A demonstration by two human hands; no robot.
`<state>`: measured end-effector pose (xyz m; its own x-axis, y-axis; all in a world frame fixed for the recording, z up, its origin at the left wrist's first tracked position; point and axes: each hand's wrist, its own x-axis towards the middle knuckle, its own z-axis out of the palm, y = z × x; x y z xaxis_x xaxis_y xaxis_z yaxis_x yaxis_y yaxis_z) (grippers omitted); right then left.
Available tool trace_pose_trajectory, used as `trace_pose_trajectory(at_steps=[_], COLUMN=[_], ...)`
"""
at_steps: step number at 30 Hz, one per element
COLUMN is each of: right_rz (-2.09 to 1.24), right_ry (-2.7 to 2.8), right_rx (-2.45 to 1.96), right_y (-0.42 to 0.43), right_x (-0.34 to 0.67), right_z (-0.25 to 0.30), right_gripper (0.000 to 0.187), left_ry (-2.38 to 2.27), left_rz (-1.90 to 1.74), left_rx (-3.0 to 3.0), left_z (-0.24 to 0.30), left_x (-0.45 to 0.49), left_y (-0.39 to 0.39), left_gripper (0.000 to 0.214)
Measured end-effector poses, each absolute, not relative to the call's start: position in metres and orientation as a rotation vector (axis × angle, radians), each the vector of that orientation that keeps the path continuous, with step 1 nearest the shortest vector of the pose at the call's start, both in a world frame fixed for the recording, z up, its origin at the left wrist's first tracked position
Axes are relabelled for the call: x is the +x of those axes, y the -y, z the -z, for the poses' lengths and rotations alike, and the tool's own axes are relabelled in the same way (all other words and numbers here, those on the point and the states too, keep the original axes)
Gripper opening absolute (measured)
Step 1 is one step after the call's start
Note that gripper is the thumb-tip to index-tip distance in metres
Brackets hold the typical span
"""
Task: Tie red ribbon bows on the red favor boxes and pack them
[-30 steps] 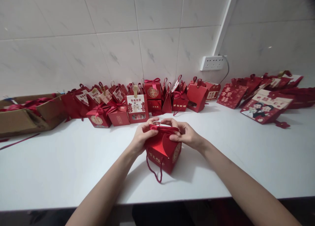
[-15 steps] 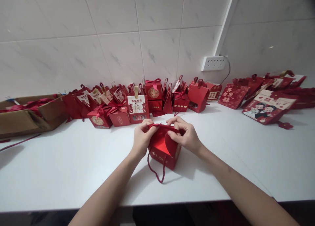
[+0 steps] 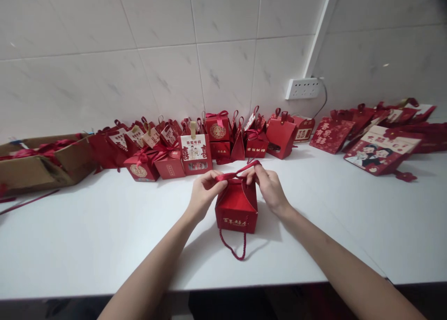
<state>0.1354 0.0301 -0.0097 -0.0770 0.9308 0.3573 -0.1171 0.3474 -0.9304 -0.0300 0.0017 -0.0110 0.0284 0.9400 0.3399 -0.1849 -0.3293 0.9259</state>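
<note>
Red box [image 3: 236,208]: we see it upright, view's six o'clock, back hidden!
Ribbon [image 3: 226,176]: crossing unclear.
Left hand [image 3: 205,193]: box's ten o'clock, curled, pinching ribbon.
Right hand [image 3: 270,190]: box's two o'clock, pinching raised strand [image 3: 248,167]!
Carton [image 3: 77,164]: view's nine o'clock, cut off.

Here's the red gift box [image 3: 236,203], upright on the worktop [image 3: 104,250], right between the left hand [image 3: 204,194] and the right hand [image 3: 270,190]! Gold lettering [image 3: 235,222] runs across its front. Curved flaps [image 3: 248,194] fold inward on top, and the red ribbon [image 3: 228,176] stretches from hand to hand, crossing midway! Below both hands, a twisted cord handle [image 3: 233,252] droops in a loop past the lower front edge.
</note>
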Motion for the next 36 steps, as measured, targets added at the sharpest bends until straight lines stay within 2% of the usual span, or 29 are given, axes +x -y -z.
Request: trace_pose_trajectory(at_steps=[4, 8, 11, 14, 17, 20, 24, 29, 32, 36], right_rz=[-1.036, -1.299, -1.431, -1.461, -1.451, -1.4, -1.314, -1.292, -1.304, -1.348], right_ry=[1.398, 1.286, 1.076, 0.865, 0.765, 0.769, 0.813, 0.853, 0.818, 0.768], right_rx=[-0.832, -0.765, -0.729, -0.67, -0.612, -0.573, -0.554, -0.487, -0.452, -0.442], right_y=[-0.03, -0.035, -0.041, -0.047, -0.052, -0.054, -0.052, -0.05, -0.049, -0.05], right_x=[0.138, 0.142, 0.146, 0.152, 0.157, 0.16, 0.16, 0.161, 0.161, 0.161], right_z=[0.008, 0.009, 0.008, 0.005, 0.002, -0.001, -0.004, -0.006, -0.008, -0.009], right_gripper=[0.062, 0.072, 0.059, 0.037, 0.025, 0.024, 0.033, 0.032, 0.031, 0.033], left_ry=[-0.773, -0.755, -0.743, -0.786, -0.798, -0.777, -0.807, -0.716, -0.652, -0.625], left_rz=[-1.407, -1.407, -1.443, -1.503, -1.623, -1.676, -1.674, -1.751, -1.812, -1.853], left_rx=[1.294, 1.26, 1.144, 1.065, 0.981, 0.892, 0.782, 0.455, 0.329, 0.282], left_z=[0.011, 0.008, 0.003, -0.002, -0.005, -0.006, -0.006, -0.011, -0.013, -0.012], left_x=[-0.032, -0.033, -0.035, -0.04, -0.048, -0.056, -0.061, -0.068, -0.075, -0.086], left_y=[-0.001, 0.0, 0.0, -0.003, -0.01, -0.017, -0.021, -0.026, -0.028, -0.029], left_gripper=[0.024, 0.024, 0.023, 0.022, 0.018, 0.02, 0.023, 0.007, 0.018, 0.019])
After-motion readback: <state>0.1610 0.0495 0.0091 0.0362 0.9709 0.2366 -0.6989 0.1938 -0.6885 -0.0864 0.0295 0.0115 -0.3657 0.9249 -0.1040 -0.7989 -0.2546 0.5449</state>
